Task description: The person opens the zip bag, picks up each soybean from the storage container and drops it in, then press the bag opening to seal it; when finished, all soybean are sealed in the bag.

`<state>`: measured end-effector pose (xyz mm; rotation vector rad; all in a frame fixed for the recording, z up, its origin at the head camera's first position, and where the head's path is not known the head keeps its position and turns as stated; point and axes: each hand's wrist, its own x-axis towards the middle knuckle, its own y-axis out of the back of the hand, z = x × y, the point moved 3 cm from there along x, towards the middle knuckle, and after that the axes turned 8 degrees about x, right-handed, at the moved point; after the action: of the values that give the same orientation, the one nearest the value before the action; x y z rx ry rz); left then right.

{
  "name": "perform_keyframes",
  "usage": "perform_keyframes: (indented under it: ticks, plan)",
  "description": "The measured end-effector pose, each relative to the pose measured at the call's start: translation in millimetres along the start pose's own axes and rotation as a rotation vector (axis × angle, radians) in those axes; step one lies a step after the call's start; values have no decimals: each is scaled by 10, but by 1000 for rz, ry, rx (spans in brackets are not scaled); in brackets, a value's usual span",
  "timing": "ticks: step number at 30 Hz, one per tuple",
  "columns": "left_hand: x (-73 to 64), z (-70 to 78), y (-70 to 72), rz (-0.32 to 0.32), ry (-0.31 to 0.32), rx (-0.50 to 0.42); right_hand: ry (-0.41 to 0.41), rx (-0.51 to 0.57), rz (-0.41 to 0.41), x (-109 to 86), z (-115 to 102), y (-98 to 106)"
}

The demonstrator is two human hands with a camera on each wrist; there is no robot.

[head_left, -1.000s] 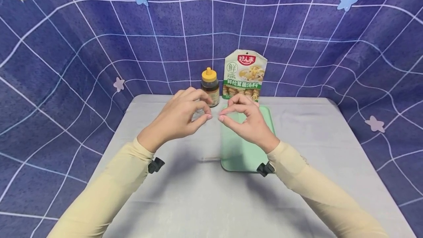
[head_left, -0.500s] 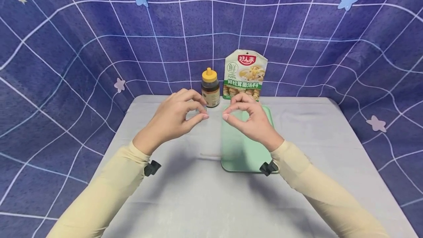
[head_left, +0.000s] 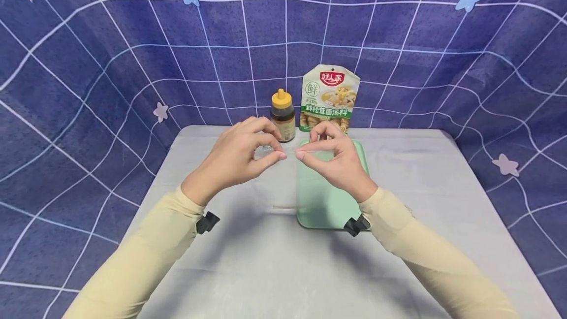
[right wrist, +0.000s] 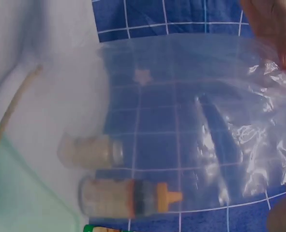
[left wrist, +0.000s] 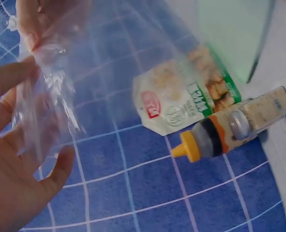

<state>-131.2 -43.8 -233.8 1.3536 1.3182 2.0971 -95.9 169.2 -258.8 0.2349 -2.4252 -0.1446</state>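
A clear plastic bag (right wrist: 244,140) hangs between my two hands, its film barely visible in the head view. My left hand (head_left: 239,154) pinches the bag's upper edge between thumb and fingers. Facing it, my right hand (head_left: 338,161) pinches the same edge, with a small gap between the two sets of fingertips. In the left wrist view the film catches bright glints near the left hand (left wrist: 17,159). Through the bag, the right wrist view shows bottles and the cloth behind. Where the bag's lower end lies is hard to tell.
Behind the hands stand a yellow-capped squeeze bottle (head_left: 282,119) and a soup-seasoning pouch (head_left: 330,95). A small jar (left wrist: 268,112) is beside the bottle. On the table, a pale green board (head_left: 336,206) lies under the right hand, with a thin tan stick (right wrist: 14,106) near it.
The hands drew slightly apart half a second ago and are now closer together again. My right index finger is straighter against the thumb. The objects on the table stay put.
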Motion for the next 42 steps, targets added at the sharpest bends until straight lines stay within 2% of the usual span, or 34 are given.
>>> perform_keyframes:
  ticks: [3, 5, 11, 13, 17, 21, 24, 28, 31, 34, 36, 40, 42]
  plan:
    - [-58, -86, -20, -26, 56, -23, -19, -22, 3, -17, 11, 34]
    - [-101, -140, -16, -38, 73, -32, -47, -22, -7, -20, 33, 54]
    - [-87, -121, 47, -37, 17, -8, -132, -68, -77, 16, 147, 166]
    - [-59, -92, 63, -29, -5, 11, -116, -137, -85, 40, 186, 216]
    - [-32, -53, 85, -9, -30, 33, -30, -287, -114, 100, 205, 223]
    - [-45, -49, 83, 14, -22, 10, 25, -335, -135, 140, 174, 148]
    - [-72, -79, 61, 9, 11, -12, 42, -337, -108, 141, 175, 142]
    - [-134, -140, 54, -4, 63, 9, 39, -313, -85, 126, 208, 176]
    - [-150, -156, 73, 16, 53, 15, 35, -293, -72, 125, 235, 194]
    - [-119, -144, 90, 31, 11, -3, 34, -290, -50, 127, 250, 209]
    - [-101, -145, 93, 27, 9, -26, 27, -285, -33, 128, 246, 221]
    - [-119, -185, 87, -6, 73, -77, 12, -276, -26, 127, 190, 224]
    - [-150, -211, 90, -3, 109, -89, 2, -262, -26, 131, 136, 214]
